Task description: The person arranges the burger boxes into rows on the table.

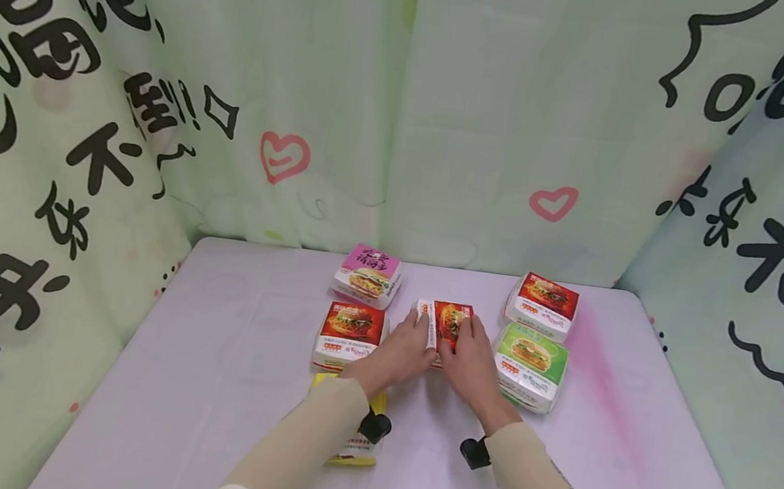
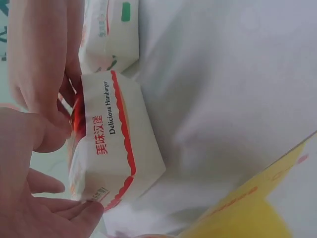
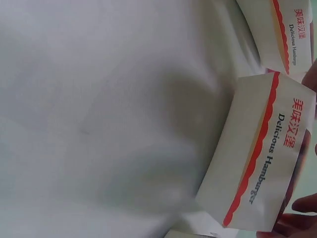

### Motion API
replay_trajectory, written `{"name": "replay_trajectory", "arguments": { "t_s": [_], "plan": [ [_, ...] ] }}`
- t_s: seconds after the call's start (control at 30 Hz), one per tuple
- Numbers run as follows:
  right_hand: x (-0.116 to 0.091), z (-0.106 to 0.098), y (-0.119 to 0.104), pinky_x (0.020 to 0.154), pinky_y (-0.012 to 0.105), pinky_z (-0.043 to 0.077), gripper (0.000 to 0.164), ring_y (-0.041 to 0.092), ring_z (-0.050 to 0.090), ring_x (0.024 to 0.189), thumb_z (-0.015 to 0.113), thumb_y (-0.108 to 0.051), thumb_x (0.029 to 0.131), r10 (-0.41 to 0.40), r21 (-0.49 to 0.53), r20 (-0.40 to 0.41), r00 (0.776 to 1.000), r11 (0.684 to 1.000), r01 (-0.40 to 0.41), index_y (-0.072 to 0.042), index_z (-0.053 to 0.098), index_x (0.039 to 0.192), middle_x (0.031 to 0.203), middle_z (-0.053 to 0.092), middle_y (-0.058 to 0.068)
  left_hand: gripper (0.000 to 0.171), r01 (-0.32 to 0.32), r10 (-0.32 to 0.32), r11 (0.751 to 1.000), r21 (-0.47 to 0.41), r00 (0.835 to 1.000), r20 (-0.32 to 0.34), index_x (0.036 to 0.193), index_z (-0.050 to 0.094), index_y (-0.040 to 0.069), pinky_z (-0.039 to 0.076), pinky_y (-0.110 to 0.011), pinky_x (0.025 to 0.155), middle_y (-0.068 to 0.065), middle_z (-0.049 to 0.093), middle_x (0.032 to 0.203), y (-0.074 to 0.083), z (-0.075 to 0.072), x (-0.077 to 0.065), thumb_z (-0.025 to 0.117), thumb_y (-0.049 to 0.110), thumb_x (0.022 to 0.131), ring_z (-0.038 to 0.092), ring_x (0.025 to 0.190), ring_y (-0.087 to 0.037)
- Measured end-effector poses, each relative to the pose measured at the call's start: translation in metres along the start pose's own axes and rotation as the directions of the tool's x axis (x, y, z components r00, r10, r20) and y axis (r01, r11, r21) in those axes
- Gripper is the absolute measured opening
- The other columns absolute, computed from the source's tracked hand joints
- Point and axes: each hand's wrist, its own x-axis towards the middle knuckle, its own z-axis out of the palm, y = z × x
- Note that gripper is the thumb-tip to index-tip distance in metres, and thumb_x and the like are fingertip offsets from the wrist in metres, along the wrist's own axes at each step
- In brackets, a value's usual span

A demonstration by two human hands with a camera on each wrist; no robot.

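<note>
A red-and-white hamburger box (image 1: 450, 320) stands in the middle of the table, between my two hands. My left hand (image 1: 405, 354) holds its left side, with the thumb toward the top front in the left wrist view. At the right side my right hand (image 1: 471, 365) grips the same box, its thumb close to the left thumb. "Delicious Hamburger" is printed on the white side of the box (image 3: 260, 153) in the right wrist view. My hands cover part of the lid.
To the left stand a pink box (image 1: 368, 274) and a red box (image 1: 351, 333). A yellow packet (image 1: 353, 459) lies partly under my left forearm. On the right, a red box (image 1: 542, 304) stands behind a green one (image 1: 531, 365). Printed curtains (image 1: 464, 124) surround the table (image 1: 200, 400).
</note>
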Motion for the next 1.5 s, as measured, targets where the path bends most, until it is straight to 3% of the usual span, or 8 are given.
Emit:
{"name": "replay_trajectory", "arguments": {
  "t_s": [0.3,0.6,0.7,0.83,0.93,1.1,1.37,1.5],
  "plan": [
    [0.007,-0.003,0.008,0.104,0.049,0.031,0.059,0.038,0.035,0.126,0.047,-0.029,0.088,-0.034,-0.052,0.054,0.998,0.998,0.037,0.006,0.033,0.134,0.14,0.03,0.024,0.065,-0.032,0.031,0.999,0.022,0.999,0.021,0.14,0.024,0.002,0.033,-0.036,0.106,-0.014,0.019,0.148,0.005,0.001,-0.019,0.05,0.029,0.088,0.033,0.131,-0.026],
    [-0.002,-0.002,0.011,0.104,0.051,0.03,0.065,0.039,0.032,0.127,0.05,-0.034,0.087,-0.027,-0.078,0.04,0.999,0.996,0.031,0.003,0.031,0.136,0.142,0.027,0.023,0.066,-0.007,0.006,0.984,0.177,1.0,0.005,0.143,0.02,0.01,0.03,-0.037,0.107,-0.008,0.015,0.15,-0.009,-0.012,-0.011,0.051,0.028,0.088,0.026,0.135,-0.024],
    [-0.006,-0.002,0.009,0.105,0.051,0.028,0.068,0.039,0.031,0.128,0.049,-0.036,0.086,-0.019,-0.103,0.033,0.999,0.994,0.022,0.004,0.028,0.137,0.143,0.025,0.023,0.067,-0.036,0.037,0.965,0.261,0.999,-0.001,0.143,0.019,0.01,0.023,-0.036,0.111,-0.006,0.015,0.15,-0.012,-0.016,-0.007,0.052,0.029,0.088,0.02,0.137,-0.022],
    [-0.01,-0.001,0.007,0.107,0.051,0.025,0.074,0.038,0.027,0.129,0.05,-0.041,0.086,0.016,-0.12,0.036,0.999,0.993,-0.012,0.004,0.024,0.138,0.144,0.021,0.022,0.067,-0.106,0.116,0.916,0.387,0.993,-0.002,0.143,0.018,0.008,0.018,-0.034,0.113,-0.008,0.016,0.15,-0.015,-0.019,-0.002,0.051,0.03,0.089,0.018,0.138,-0.021],
    [-0.012,0.001,0.005,0.107,0.051,0.025,0.083,0.037,0.025,0.13,0.053,-0.047,0.083,0.049,-0.145,0.042,0.998,0.988,-0.043,0.005,0.022,0.139,0.144,0.02,0.023,0.067,-0.12,0.134,0.899,0.422,0.991,-0.003,0.143,0.018,0.008,0.018,-0.033,0.113,-0.008,0.017,0.15,-0.015,-0.019,0.002,0.051,0.03,0.089,0.018,0.138,-0.021],
    [-0.015,0.006,0.005,0.108,0.051,0.023,0.094,0.037,0.026,0.128,0.057,-0.057,0.076,0.063,-0.188,0.039,0.997,0.981,-0.055,0.007,0.023,0.136,0.141,0.024,0.024,0.067,-0.077,0.079,0.91,0.407,0.997,0.01,0.143,0.018,0.008,0.018,-0.033,0.113,-0.007,0.017,0.15,-0.009,-0.016,0.008,0.052,0.028,0.089,0.017,0.138,-0.02],
    [-0.016,0.01,0.007,0.109,0.052,0.02,0.103,0.037,0.027,0.127,0.058,-0.065,0.069,0.049,-0.196,0.038,0.998,0.98,-0.041,0.006,0.023,0.136,0.139,0.026,0.024,0.078,-0.052,0.047,0.901,0.43,0.999,0.021,0.143,0.018,0.006,0.023,-0.037,0.111,-0.01,0.018,0.15,-0.003,-0.009,0.012,0.06,0.036,0.083,0.019,0.137,-0.022],
    [-0.015,0.008,0.007,0.108,0.051,0.022,0.103,0.037,0.03,0.125,0.059,-0.065,0.068,0.049,-0.193,0.049,0.998,0.98,-0.039,0.005,0.024,0.135,0.137,0.028,0.023,0.08,-0.022,0.004,0.923,0.385,0.999,0.048,0.143,0.017,0.008,0.024,-0.037,0.111,-0.009,0.017,0.15,-0.003,-0.006,0.012,0.06,0.037,0.083,0.018,0.138,-0.022]
  ]
}}
